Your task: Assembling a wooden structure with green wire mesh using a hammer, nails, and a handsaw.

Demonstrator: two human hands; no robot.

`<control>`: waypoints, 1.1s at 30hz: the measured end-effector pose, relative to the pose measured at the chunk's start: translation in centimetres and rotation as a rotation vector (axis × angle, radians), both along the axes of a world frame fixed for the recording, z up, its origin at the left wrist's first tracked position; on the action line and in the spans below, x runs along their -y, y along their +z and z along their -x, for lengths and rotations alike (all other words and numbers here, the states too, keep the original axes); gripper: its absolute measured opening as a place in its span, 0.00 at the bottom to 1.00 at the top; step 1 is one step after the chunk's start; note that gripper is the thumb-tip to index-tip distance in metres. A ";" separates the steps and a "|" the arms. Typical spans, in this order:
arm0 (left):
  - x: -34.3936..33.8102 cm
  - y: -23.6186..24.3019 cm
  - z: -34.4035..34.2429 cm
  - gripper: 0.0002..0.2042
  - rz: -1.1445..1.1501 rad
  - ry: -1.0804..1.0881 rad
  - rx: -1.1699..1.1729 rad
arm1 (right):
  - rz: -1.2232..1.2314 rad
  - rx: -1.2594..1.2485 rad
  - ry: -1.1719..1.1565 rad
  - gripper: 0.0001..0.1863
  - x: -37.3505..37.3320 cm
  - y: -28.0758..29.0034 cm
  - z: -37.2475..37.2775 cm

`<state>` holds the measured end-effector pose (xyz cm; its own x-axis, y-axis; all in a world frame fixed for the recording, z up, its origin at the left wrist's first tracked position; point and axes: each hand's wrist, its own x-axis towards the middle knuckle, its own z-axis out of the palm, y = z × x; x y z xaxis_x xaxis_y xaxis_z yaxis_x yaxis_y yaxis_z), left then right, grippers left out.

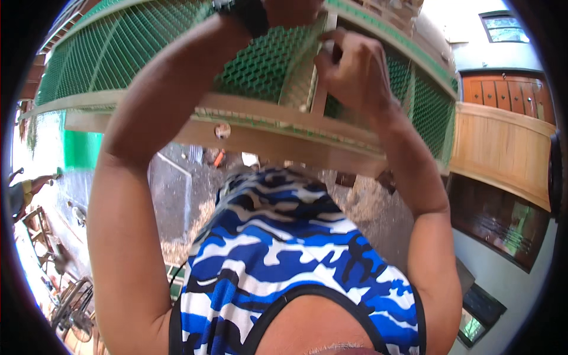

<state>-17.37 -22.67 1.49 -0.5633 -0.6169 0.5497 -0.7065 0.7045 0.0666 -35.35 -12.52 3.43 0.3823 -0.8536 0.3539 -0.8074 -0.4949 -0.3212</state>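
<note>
Across the top of my view, beyond a person's blue camouflage vest (pixel 284 248), stretches a long wooden frame (pixel 284 142) filled with green mesh (pixel 260 71). The right hand (pixel 358 68) curls, thumb toward fingers, at an upright (pixel 318 100) in that frame; I cannot tell whether it pinches anything. The left hand (pixel 293 12), blurred and cropped by the upper edge, is near the same upright, its grip unclear to me. I judge the wood stiff and fairly heavy, best held by its rails (pixel 254 105); the mesh looks springier, likelier to give.
</note>
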 end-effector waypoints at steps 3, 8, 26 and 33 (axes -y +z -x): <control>0.5 -0.1 0.0 0.09 -0.054 -0.028 -0.056 | 0.014 -0.071 0.001 0.15 -0.9 -0.3 -0.3; 0.5 0.4 -0.3 0.09 -0.012 -0.039 -0.069 | 0.187 -0.019 0.075 0.12 -0.4 -0.2 -0.5; 0.5 1.1 -0.2 0.11 -0.096 -0.013 -0.076 | 0.129 -0.157 -0.009 0.13 0.3 -1.0 -1.0; 1.0 1.2 -0.2 0.09 -0.069 -0.030 -0.116 | 0.244 -0.077 0.062 0.13 0.6 -0.8 -1.2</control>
<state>-17.18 -23.65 2.68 -0.5171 -0.6391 0.5693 -0.6696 0.7163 0.1960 -34.14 -13.12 2.66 0.4651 -0.7207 0.5141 -0.7907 -0.5994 -0.1249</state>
